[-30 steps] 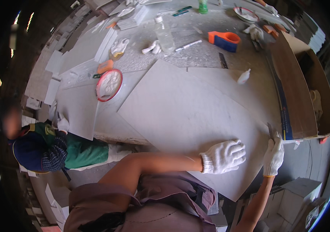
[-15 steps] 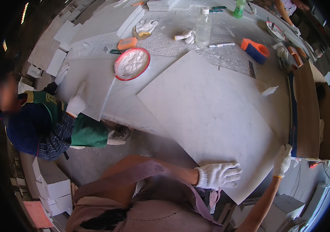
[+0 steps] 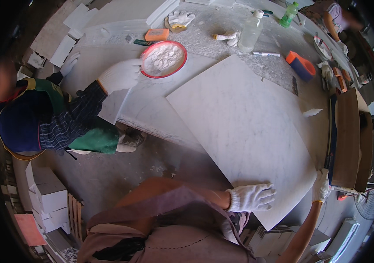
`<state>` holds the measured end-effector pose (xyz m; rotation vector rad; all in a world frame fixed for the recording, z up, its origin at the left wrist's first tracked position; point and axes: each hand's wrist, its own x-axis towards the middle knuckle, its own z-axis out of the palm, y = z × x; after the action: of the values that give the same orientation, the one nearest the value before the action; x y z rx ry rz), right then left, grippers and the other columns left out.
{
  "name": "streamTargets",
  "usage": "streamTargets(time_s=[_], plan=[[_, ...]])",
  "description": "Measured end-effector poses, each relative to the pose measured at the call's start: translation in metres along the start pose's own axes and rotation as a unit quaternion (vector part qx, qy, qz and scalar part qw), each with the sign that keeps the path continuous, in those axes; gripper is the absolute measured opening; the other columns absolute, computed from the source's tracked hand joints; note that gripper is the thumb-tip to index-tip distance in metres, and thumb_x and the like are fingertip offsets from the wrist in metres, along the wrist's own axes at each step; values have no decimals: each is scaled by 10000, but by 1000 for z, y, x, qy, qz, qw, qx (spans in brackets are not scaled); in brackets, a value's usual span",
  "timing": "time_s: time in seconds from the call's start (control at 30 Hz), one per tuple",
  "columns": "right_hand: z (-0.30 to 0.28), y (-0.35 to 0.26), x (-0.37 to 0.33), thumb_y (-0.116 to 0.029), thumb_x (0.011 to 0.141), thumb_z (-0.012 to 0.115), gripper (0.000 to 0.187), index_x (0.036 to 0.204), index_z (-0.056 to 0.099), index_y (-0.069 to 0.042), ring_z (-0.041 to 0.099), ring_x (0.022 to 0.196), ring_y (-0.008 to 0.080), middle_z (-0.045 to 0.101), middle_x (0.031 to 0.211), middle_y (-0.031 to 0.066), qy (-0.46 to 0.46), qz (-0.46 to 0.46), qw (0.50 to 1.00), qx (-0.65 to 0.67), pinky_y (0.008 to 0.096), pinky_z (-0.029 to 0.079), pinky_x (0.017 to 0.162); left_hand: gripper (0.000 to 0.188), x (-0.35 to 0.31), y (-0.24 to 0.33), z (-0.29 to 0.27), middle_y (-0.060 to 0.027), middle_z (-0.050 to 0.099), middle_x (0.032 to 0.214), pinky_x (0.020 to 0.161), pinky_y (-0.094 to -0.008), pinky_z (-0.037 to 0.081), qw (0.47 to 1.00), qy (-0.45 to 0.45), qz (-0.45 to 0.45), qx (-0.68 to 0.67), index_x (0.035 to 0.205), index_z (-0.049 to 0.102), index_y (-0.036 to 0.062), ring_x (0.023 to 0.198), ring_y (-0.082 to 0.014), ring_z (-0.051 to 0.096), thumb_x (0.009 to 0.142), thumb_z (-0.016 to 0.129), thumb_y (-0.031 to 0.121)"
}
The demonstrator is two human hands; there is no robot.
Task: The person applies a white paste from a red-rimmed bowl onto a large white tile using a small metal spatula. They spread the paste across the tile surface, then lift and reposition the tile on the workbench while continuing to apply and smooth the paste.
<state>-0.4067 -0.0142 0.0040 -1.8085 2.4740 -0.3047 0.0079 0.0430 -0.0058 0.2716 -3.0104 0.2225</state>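
Observation:
A large pale stone slab [image 3: 248, 127] with faint grey veining lies askew on the table, its near corner reaching past the front edge. My left hand [image 3: 252, 197], in a white knit glove, rests flat on the slab near that corner, fingers stretched out. At the slab's right edge my right hand [image 3: 321, 185], gloved too, is closed on the rim; its thumb and fingertips are partly hidden. Farther left, a co-worker's gloved hand [image 3: 123, 75] touches the rim of a red-rimmed bowl [image 3: 186, 61] holding white paste.
Beyond the slab stand a clear bottle [image 3: 250, 35], a marker [image 3: 266, 54] and an orange-and-blue tape dispenser [image 3: 300, 66]. An orange block [image 3: 157, 34] and loose gloves [image 3: 180, 19] lie farther back. An open cardboard box [image 3: 347, 140] borders the right side. White boxes [image 3: 49, 188] are stacked at lower left.
The co-worker's near hand has moved from the slab at left to the bowl's rim. The view has shifted slightly. My hands keep the same places on the slab.

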Motion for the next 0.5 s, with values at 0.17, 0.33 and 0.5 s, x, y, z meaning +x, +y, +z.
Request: streamTargets(time_s=[0.17,0.33,0.5], plan=[[-2,-3,2,-281,1102,536,227,1207,612,-95,713,1035,470,747,1118,243,-11,22,997,-67,552,529,858,808,-4,3,5,-45,417,1723,1315,-613,233,1000,-7,-10,-3,1683,364,236,1585,-343,381,951,706,247],[8,7,-1,-299,1119,508,232,1210,587,-101,713,976,477,744,1073,249,7,1,999,-49,562,519,843,598,-10,6,8,-79,457,1701,1323,-647,219,996,42,-65,-39,1631,477,269,1584,-370,390,1043,582,288],[16,16,-2,-297,1105,532,224,1170,596,-93,684,964,496,720,1064,252,30,15,999,-12,571,512,834,621,-8,8,3,-85,432,1717,1322,-678,200,996,16,-68,-54,1660,439,257,1598,-371,367,1052,565,262]])
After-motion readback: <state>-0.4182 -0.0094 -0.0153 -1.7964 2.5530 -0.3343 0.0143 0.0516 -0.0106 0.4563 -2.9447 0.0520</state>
